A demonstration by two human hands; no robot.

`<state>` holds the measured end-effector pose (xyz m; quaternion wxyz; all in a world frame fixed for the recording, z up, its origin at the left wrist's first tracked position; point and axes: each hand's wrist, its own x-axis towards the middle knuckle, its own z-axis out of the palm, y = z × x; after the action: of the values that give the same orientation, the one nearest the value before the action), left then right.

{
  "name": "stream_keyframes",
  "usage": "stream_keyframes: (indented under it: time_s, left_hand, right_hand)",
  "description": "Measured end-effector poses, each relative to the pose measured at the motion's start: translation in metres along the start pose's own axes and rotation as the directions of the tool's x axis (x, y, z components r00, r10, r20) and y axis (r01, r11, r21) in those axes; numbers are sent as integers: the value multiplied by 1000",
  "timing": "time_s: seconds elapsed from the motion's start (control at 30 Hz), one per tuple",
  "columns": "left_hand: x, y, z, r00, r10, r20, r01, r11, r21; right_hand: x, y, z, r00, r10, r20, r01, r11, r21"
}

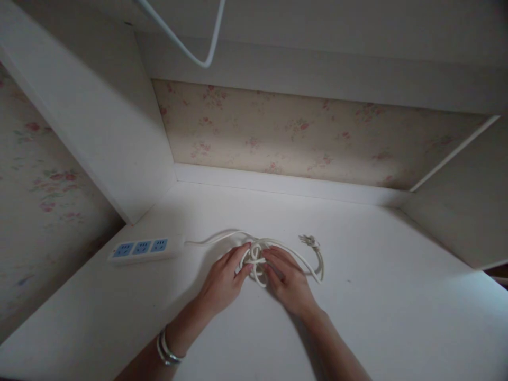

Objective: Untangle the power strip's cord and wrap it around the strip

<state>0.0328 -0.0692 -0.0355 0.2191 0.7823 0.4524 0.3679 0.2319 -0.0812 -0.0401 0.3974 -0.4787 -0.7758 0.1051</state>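
Note:
A white power strip with blue sockets lies on the white desk at the left. Its white cable runs right and is bunched into a knot-like coil in the middle. The plug lies at the cable's far right end. My left hand rests on the left side of the coil, fingers curled and pinching a loop. My right hand presses on the right side of the coil, fingers bent over the strands. Bracelets circle my left wrist.
A white side panel rises at the left, and another panel stands at the right. Floral wallpaper backs the desk. A thin white wire hangs from the shelf above.

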Motion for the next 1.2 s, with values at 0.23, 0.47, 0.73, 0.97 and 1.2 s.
stream_keyframes:
  time_s: [0.23, 0.47, 0.73, 0.97, 1.2]
  left_hand:
    - [-2, 1, -2, 993, -111, -31, 112, 994, 20]
    - [0, 4, -1, 978, -202, -58, 195, 975, -106]
    - [3, 7, -3, 946, -322, 45, 320, 896, -309]
    - [3, 0, -8, 966, -253, 56, 259, 937, -236]
    - [4, -10, -8, 949, -316, -12, 303, 921, -245]
  right_hand:
    - [2, 2, -1, 992, -115, -45, 111, 991, -79]
    - [0, -1, -2, 988, -127, -89, 126, 992, -22]
    - [2, -14, -7, 997, -32, -74, 47, 976, 212]
    - [1, -19, -9, 999, 53, -8, -47, 947, 319]
    - [3, -30, -16, 983, 115, 145, -159, 926, 343]
